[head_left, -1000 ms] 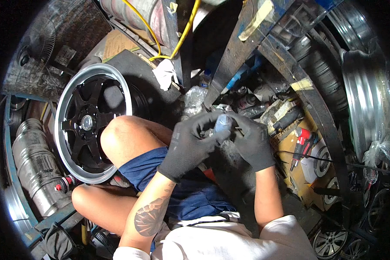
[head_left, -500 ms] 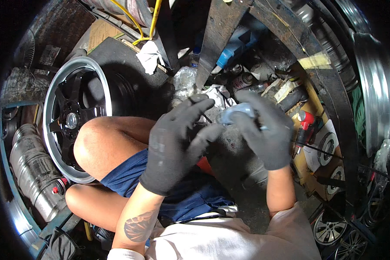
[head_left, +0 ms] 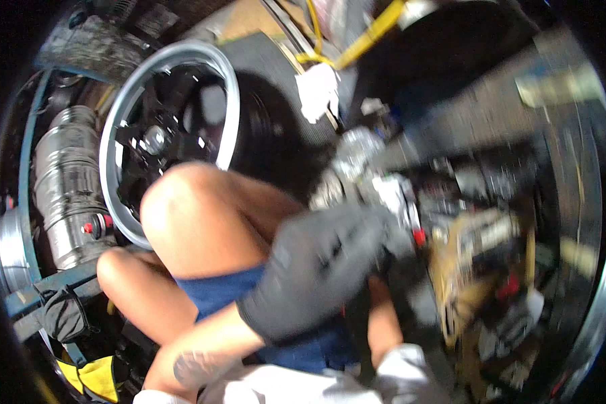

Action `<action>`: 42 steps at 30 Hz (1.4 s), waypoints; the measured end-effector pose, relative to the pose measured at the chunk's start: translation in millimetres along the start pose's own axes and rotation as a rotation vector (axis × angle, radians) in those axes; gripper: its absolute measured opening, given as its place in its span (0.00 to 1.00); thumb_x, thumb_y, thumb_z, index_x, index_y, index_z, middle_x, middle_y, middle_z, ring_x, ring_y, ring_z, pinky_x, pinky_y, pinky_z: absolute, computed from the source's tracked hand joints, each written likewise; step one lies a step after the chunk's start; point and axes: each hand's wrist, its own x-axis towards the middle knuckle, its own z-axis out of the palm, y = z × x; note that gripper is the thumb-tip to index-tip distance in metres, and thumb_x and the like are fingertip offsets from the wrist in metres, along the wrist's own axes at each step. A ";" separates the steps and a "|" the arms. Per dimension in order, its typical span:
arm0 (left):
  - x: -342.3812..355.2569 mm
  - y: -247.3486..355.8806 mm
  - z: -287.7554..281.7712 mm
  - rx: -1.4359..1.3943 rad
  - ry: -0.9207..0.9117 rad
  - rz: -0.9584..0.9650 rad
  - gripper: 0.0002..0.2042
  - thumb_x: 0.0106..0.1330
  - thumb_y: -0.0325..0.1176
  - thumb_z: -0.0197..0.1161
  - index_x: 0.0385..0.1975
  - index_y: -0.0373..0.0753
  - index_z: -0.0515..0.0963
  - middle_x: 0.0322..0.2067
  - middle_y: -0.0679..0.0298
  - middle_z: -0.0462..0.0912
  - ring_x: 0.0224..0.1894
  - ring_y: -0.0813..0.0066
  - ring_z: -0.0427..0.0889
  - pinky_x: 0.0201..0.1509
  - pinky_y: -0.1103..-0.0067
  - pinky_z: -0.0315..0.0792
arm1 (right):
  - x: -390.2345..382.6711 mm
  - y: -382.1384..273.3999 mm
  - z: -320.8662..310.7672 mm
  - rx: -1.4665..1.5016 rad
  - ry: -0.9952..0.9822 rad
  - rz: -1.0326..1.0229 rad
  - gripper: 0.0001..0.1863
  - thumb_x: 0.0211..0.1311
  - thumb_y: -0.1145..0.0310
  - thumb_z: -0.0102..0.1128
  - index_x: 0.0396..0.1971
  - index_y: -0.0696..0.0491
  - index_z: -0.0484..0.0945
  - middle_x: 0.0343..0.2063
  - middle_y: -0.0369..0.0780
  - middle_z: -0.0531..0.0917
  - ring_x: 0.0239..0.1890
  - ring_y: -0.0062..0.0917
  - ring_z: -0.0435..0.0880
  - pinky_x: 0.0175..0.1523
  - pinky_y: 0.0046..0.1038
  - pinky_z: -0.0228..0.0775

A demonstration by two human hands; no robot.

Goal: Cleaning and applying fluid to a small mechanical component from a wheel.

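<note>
Both of my hands wear dark grey work gloves and are close together above my lap, smeared by motion. My left hand (head_left: 310, 276) reaches across to the right and covers part of the other hand. Behind its fingertips, my right hand (head_left: 392, 236) is only partly visible, and whatever it may hold is hidden. The blur keeps me from telling how the fingers of either hand are bent. To the left, beyond my raised knee, stands a black spoked wheel rim (head_left: 156, 140) with a silver lip; neither hand touches it.
A crumpled white cloth or paper (head_left: 318, 93) lies beside a yellow cable (head_left: 374, 32). Clear plastic wrap (head_left: 358, 151) and assorted clutter sit beyond my hands. A dark metal beam (head_left: 464, 124) crosses at the right. Ribbed metal cylinders (head_left: 71, 182) stand at far left.
My view has swung right, so the wheel rim appears larger and further right. My hands have come together and overlap. The light-blue thing at my right hand is no longer visible.
</note>
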 end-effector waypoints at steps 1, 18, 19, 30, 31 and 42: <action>14.1 -12.2 -6.4 0.058 0.032 0.001 0.08 0.68 0.28 0.57 0.41 0.32 0.78 0.30 0.51 0.79 0.32 0.54 0.82 0.38 0.71 0.74 | 30.8 -26.3 -19.8 0.167 0.066 -0.034 0.23 0.73 0.58 0.42 0.62 0.53 0.68 0.55 0.45 0.75 0.57 0.35 0.73 0.64 0.34 0.62; -0.1 -19.6 -35.1 -0.049 0.171 -0.226 0.11 0.73 0.28 0.52 0.45 0.29 0.80 0.41 0.62 0.84 0.45 0.80 0.79 0.53 0.82 0.72 | -39.5 -47.5 -225.0 0.818 -0.450 -0.079 0.21 0.72 0.59 0.45 0.59 0.50 0.73 0.60 0.48 0.75 0.63 0.40 0.71 0.64 0.38 0.65; -0.2 -17.1 -36.4 -0.028 0.182 -0.197 0.11 0.73 0.28 0.53 0.45 0.29 0.80 0.41 0.63 0.83 0.45 0.81 0.79 0.52 0.82 0.71 | -30.0 -47.7 -243.3 0.816 -0.436 -0.071 0.21 0.72 0.59 0.45 0.59 0.50 0.73 0.60 0.48 0.75 0.63 0.40 0.71 0.64 0.38 0.65; 6.6 -11.5 -36.5 -0.219 0.356 -0.242 0.13 0.75 0.33 0.50 0.46 0.34 0.80 0.42 0.64 0.83 0.42 0.81 0.78 0.49 0.82 0.72 | -124.5 -25.6 -60.6 0.062 -0.333 -0.754 0.27 0.67 0.59 0.49 0.64 0.52 0.69 0.63 0.50 0.71 0.65 0.42 0.69 0.68 0.41 0.61; 13.2 -11.8 -39.3 -0.379 0.401 -0.275 0.13 0.75 0.33 0.50 0.45 0.33 0.80 0.36 0.69 0.80 0.36 0.87 0.73 0.42 0.87 0.67 | -115.6 -26.6 -47.5 0.049 -0.325 -0.726 0.27 0.67 0.59 0.49 0.64 0.52 0.69 0.63 0.50 0.71 0.65 0.42 0.69 0.68 0.41 0.61; -5.4 -11.2 -57.0 -0.201 0.376 -0.193 0.13 0.76 0.34 0.50 0.47 0.33 0.78 0.42 0.65 0.81 0.40 0.84 0.78 0.43 0.85 0.73 | -45.8 -73.9 -173.8 0.473 -0.713 -0.418 0.28 0.68 0.62 0.43 0.67 0.55 0.64 0.63 0.50 0.71 0.64 0.40 0.71 0.67 0.42 0.62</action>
